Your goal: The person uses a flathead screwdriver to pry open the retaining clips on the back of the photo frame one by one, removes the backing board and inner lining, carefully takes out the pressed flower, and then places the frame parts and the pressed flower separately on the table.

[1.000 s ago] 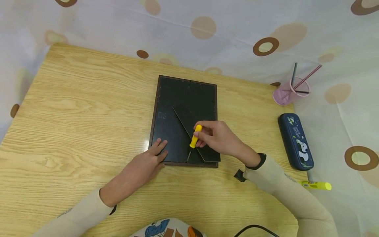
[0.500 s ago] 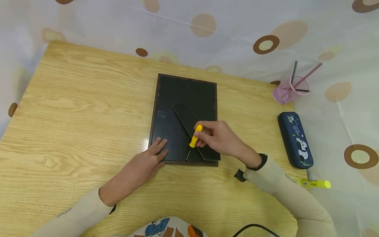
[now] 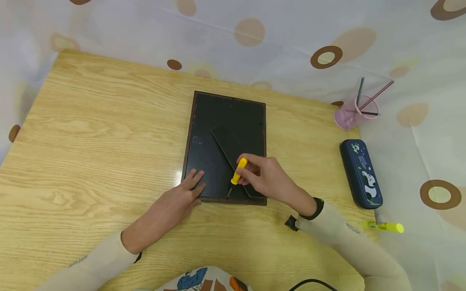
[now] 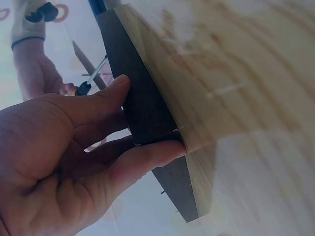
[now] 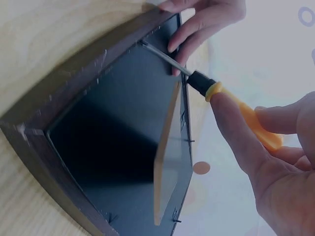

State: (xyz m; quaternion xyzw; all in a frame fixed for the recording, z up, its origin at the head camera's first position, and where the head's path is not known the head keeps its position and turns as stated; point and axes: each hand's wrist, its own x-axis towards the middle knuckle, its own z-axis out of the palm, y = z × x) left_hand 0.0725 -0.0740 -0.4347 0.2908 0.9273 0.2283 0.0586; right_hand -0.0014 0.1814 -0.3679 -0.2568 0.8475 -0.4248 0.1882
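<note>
A dark picture frame [image 3: 247, 117] lies face down on the wooden table, its black backing up. From the backing, an easel leg [image 3: 227, 141] slants outward; the right wrist view shows it raised at an angle. My left hand [image 3: 172, 208] holds the frame's near left corner, thumb along the outer side and fingers over the rim and backing. Between thumb and fingers, my right hand [image 3: 273, 178] pinches the yellow handle of a screwdriver [image 3: 238, 171]. In the right wrist view, the tip of its metal shaft [image 5: 165, 58] meets the near edge of the backing.
On the right stand a pink cup [image 3: 351, 115] with pencils and a dark blue panda pencil case [image 3: 361, 173]. A yellow tube [image 3: 386, 227] lies beside my right sleeve. A spotted curtain [image 3: 218, 36] borders the table's far side. A black cable [image 3: 313, 281] runs near the front.
My right hand has shifted slightly toward me, and the screwdriver handle leans lower. The left hand stays on the frame's corner, and the frame lies as before.
</note>
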